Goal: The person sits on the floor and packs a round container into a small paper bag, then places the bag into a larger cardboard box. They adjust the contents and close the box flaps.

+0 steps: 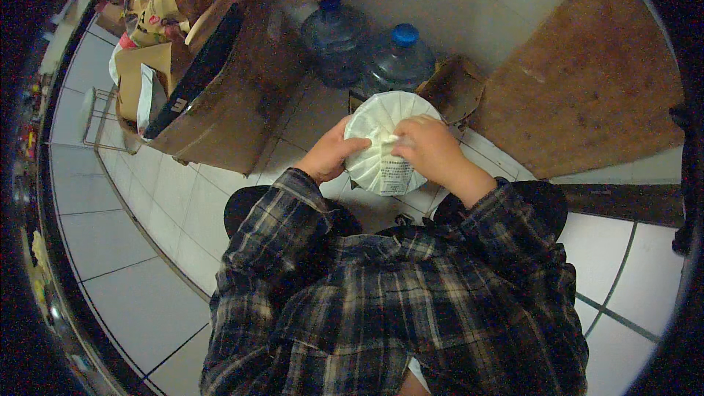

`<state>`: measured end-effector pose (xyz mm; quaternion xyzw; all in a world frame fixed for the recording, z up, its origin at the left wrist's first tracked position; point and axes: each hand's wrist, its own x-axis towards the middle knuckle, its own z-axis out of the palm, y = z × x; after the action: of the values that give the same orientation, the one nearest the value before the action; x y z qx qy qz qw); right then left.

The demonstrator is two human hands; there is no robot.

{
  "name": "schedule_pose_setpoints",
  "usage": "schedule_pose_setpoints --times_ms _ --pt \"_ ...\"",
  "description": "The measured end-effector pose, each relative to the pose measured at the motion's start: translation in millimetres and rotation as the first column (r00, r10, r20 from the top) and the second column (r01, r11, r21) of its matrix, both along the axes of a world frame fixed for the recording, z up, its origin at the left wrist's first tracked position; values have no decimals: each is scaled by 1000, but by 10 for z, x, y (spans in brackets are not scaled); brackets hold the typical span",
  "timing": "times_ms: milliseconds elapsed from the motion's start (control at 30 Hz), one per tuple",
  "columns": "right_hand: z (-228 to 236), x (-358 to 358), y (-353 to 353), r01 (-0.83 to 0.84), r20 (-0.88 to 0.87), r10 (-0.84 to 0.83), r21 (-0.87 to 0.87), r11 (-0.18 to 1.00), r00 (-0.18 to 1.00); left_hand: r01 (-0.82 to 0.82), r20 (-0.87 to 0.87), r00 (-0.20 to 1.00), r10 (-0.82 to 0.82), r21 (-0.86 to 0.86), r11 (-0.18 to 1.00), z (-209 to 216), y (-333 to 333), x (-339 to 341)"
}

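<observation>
A round tea cake (369, 172) wrapped in pale pleated paper, with small dark print on its lower part, is held in front of me above my lap. The paper's folds gather toward its centre. My left hand (332, 150) grips the left edge, thumb on top and the other fingers hidden beneath. Over the upper right part lies my right hand (433, 150), its thumb and fingers pinched at the gathered paper in the middle. The wrapping looks closed around the cake.
Left of my hands stands a big cardboard box (242, 95) heaped with cartons and bags. Two clear water jugs (400, 62) with blue caps sit beyond the cake. A small open carton (455, 92) is beside them. At right leans a large brown board (579, 88).
</observation>
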<state>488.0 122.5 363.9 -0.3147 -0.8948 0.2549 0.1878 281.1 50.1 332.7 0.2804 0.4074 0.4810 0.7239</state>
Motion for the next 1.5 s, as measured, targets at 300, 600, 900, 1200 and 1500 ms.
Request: schedule_pose_setpoints --times_ms 300,600,900,1200,1500 --pt "-55 32 122 90 -68 -116 -305 948 991 -28 -13 1000 28 -35 999 -9 47 -43" --pt "37 68 -23 218 -141 -209 55 974 968 -103 29 994 103 -2 995 20 52 -37" --pt "75 46 93 278 111 -258 -234 932 960 -70 20 997 70 -23 997 5 82 -69" --pt "-49 105 420 222 46 -274 -723 654 960 33 -137 990 -43 -74 997 115 112 -68" --pt "-200 127 269 384 -4 -497 -630 675 868 39 -813 547 200 264 964 -238 117 75"
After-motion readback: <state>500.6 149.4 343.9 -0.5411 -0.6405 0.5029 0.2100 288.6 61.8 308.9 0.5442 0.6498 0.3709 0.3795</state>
